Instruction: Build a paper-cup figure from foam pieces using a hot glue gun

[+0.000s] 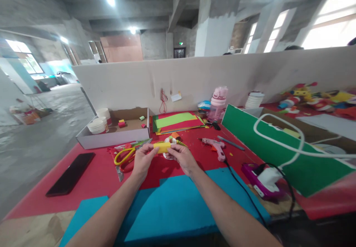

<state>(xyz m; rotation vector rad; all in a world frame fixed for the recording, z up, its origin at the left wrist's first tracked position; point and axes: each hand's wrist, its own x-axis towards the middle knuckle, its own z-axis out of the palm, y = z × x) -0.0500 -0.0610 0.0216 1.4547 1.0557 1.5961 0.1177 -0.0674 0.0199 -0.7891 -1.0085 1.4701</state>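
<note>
A small yellow piece (162,148), rolled or folded, is held up between my two hands over the red table covering. The fingers of my left hand (144,159) pinch its left end. Its right end is gripped by my right hand (182,158). Behind the piece, a white round object (169,156) and some yellow-green fringed strips (180,143) are partly hidden by my fingers. Scissors with yellow handles (124,156) lie just left of my left hand, beside a blade-like metal tool (119,173).
A pink glue gun (217,146) lies to the right, near a purple power strip (261,182). A black phone (71,173) is at left. Behind are a cardboard tray (111,140), coloured sheets (178,120) and a pink bottle (217,104). A green panel (278,147) stands at right.
</note>
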